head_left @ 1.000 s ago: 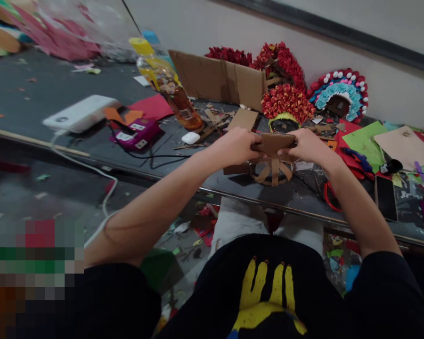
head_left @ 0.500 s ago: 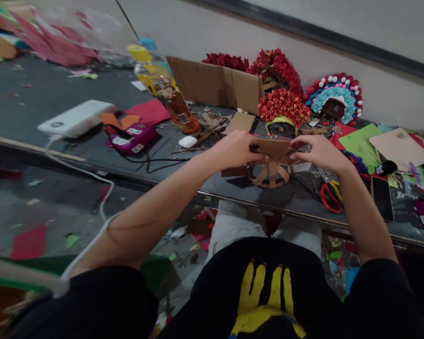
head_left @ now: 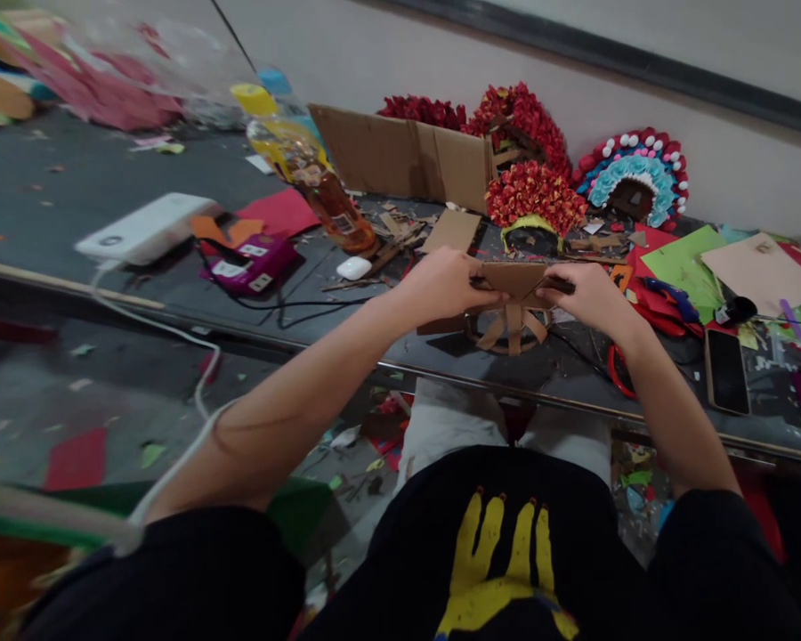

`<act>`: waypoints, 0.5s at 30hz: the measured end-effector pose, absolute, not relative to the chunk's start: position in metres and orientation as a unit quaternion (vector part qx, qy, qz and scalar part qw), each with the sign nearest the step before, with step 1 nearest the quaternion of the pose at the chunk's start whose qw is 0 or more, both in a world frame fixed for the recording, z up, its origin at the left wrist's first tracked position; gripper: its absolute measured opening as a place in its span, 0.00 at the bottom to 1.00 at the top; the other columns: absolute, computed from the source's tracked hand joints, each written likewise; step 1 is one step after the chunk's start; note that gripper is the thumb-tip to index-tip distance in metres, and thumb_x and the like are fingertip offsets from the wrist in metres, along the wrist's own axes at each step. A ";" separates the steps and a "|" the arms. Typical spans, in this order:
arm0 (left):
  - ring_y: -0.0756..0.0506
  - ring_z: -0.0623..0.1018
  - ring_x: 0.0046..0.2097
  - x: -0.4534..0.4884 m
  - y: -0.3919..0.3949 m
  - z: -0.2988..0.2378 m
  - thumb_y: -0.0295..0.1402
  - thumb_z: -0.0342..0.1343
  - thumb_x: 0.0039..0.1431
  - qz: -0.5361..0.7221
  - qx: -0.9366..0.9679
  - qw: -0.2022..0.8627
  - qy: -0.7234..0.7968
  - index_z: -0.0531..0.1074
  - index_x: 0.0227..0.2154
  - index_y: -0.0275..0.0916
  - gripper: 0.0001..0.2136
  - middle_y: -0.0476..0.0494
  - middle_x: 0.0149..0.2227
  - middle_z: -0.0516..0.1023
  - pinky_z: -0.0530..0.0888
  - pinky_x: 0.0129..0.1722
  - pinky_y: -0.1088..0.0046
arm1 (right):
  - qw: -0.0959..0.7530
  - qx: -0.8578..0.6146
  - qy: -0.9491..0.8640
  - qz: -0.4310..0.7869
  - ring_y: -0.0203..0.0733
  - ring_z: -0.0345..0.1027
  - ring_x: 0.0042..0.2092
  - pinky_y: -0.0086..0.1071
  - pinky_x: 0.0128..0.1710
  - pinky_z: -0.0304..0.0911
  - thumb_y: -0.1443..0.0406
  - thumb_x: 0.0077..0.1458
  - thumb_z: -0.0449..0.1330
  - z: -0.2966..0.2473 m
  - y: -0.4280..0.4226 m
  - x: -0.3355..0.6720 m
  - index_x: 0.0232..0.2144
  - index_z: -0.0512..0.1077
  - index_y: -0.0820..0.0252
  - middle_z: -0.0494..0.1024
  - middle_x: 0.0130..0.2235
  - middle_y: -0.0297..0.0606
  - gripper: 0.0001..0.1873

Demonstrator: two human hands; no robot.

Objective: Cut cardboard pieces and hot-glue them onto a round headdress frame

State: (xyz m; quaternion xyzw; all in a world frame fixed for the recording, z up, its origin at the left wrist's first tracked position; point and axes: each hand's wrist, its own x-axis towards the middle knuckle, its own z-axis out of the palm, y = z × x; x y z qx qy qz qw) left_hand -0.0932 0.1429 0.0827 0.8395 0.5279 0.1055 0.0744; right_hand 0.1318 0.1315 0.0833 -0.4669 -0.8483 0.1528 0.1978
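Between my hands, near the table's front edge, stands a cardboard frame (head_left: pixel 515 283) with a flat upper piece and a round base of strips fanning out like spokes. My left hand (head_left: pixel 449 283) pinches the left side of its upper piece, thumb in front. On the opposite side my right hand (head_left: pixel 578 292) is closed on the right edge of the same piece. Just behind the frame sits a small red-and-yellow flowered headdress (head_left: pixel 535 198) with a yellow band. Red-handled scissors (head_left: pixel 619 372) lie partly hidden under my right forearm.
A tilted-looking drink bottle (head_left: pixel 334 196), a white mouse-like object (head_left: pixel 354 268), a purple power strip (head_left: pixel 257 264) and a white power bank (head_left: pixel 148 228) lie left. Behind are a cardboard sheet (head_left: pixel 400 158) and a blue-and-red headdress (head_left: pixel 634 182). A phone (head_left: pixel 727 372) and coloured paper (head_left: pixel 684 263) are right.
My right hand has moved in and closed on the cardboard's right edge, its fingers now curled. My left hand keeps its hold. More of the scissors is covered by my forearm.
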 end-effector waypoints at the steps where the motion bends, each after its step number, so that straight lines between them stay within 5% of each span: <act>1: 0.51 0.62 0.21 -0.093 0.143 0.082 0.53 0.54 0.47 0.107 0.841 0.076 0.524 0.73 0.17 0.35 0.23 0.48 0.15 0.65 0.53 0.23 0.72 | 0.195 -0.462 -0.853 0.146 0.42 0.72 0.39 0.31 0.37 0.60 0.64 0.51 0.59 0.083 0.130 0.131 0.38 0.75 0.61 0.79 0.38 0.39 0.11; 5: 0.51 0.63 0.22 -0.094 0.144 0.081 0.53 0.53 0.48 0.118 0.845 0.084 0.516 0.73 0.17 0.35 0.23 0.48 0.15 0.65 0.54 0.24 0.72 | 0.174 -0.443 -0.874 0.100 0.45 0.70 0.44 0.32 0.40 0.61 0.64 0.50 0.61 0.085 0.127 0.127 0.46 0.71 0.63 0.77 0.44 0.44 0.19; 15: 0.51 0.64 0.24 -0.101 0.148 0.074 0.51 0.54 0.49 0.144 0.854 0.109 0.488 0.73 0.19 0.37 0.20 0.48 0.18 0.70 0.55 0.26 0.73 | 0.072 -0.479 -0.868 0.112 0.42 0.69 0.32 0.31 0.30 0.57 0.65 0.47 0.59 0.109 0.137 0.109 0.31 0.76 0.63 0.78 0.32 0.42 0.09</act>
